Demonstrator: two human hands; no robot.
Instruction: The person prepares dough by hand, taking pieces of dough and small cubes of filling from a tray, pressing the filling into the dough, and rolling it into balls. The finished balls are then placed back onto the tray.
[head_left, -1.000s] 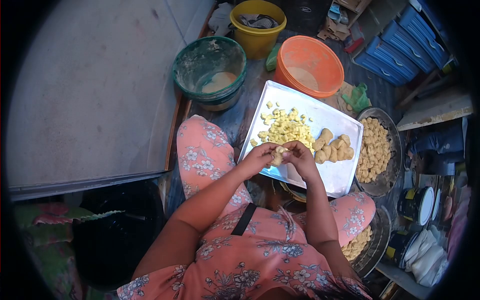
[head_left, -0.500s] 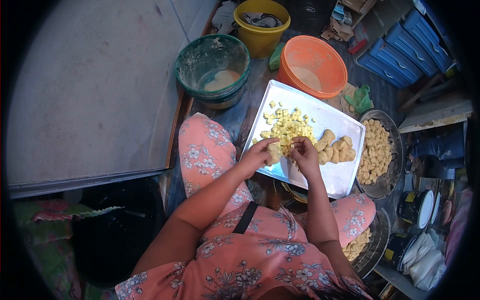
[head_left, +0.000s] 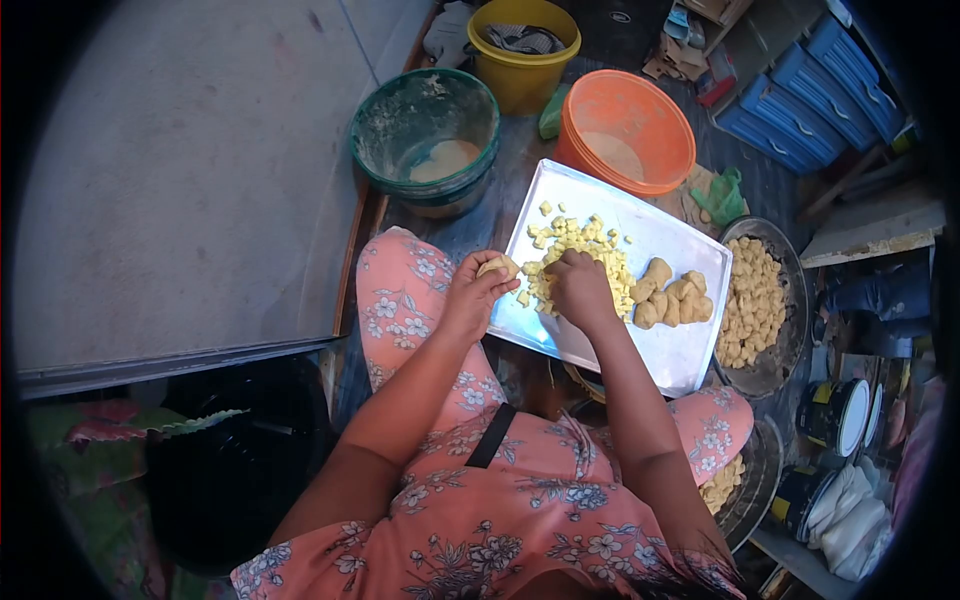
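Note:
My left hand (head_left: 474, 297) has its fingers wrapped round a piece of dough (head_left: 497, 266) just off the left edge of the metal tray (head_left: 640, 352). On the tray lies a loose heap of small yellow cubes (head_left: 613, 268). My right hand (head_left: 583, 289) reaches down into this heap with its fingers bent together. Its fingertips are hidden, so whatever they pinch does not show. Several larger lumps of dough (head_left: 676, 301) sit in a cluster on the tray's right side.
Beside the tray on the right stands a round pan (head_left: 795, 330) full of small dough balls, with another pan (head_left: 763, 480) lower down. A green bucket (head_left: 372, 140), a yellow bucket (head_left: 524, 88) and an orange bucket (head_left: 577, 140) stand beyond. Blue drawers (head_left: 800, 95) are at far right.
My left hand has drawn back to the left with the dough, off the tray's edge. The right hand has turned over and moved slightly left and up, down into the cubes.

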